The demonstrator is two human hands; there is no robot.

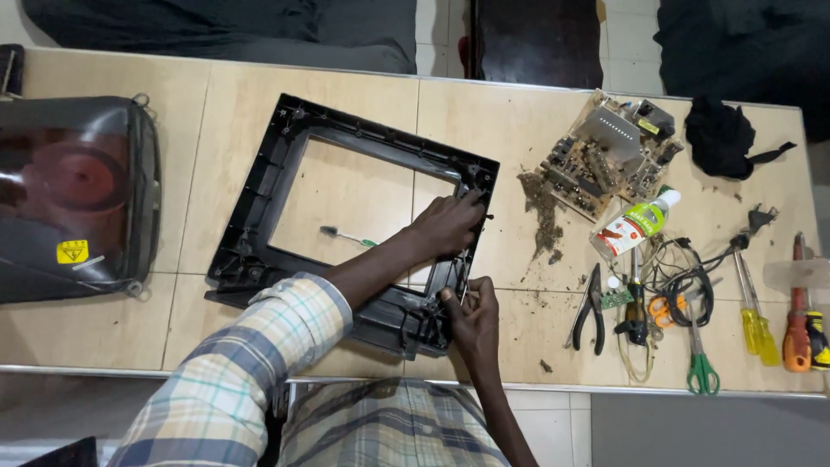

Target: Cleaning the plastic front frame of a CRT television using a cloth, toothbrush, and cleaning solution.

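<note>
A black plastic monitor front frame [259, 207] lies flat on the beige table [519, 112]. My left hand [445, 225] reaches across the frame's opening and grips its right side near the upper corner. At the frame's lower right corner, my right hand [471, 316] pinches the edge with fingers closed on the plastic. A small green-handled brush [346, 235] lies on the table inside the frame's opening, just left of my left forearm.
A dark picture tube [73, 195] sits at far left. Right of the frame: a dust pile [540, 212], dusty circuit board [609, 156], white bottle [635, 225], pliers [590, 313], cables, scissors [699, 363], screwdrivers [752, 316], black cloth [719, 134]. The table edge runs close to my body.
</note>
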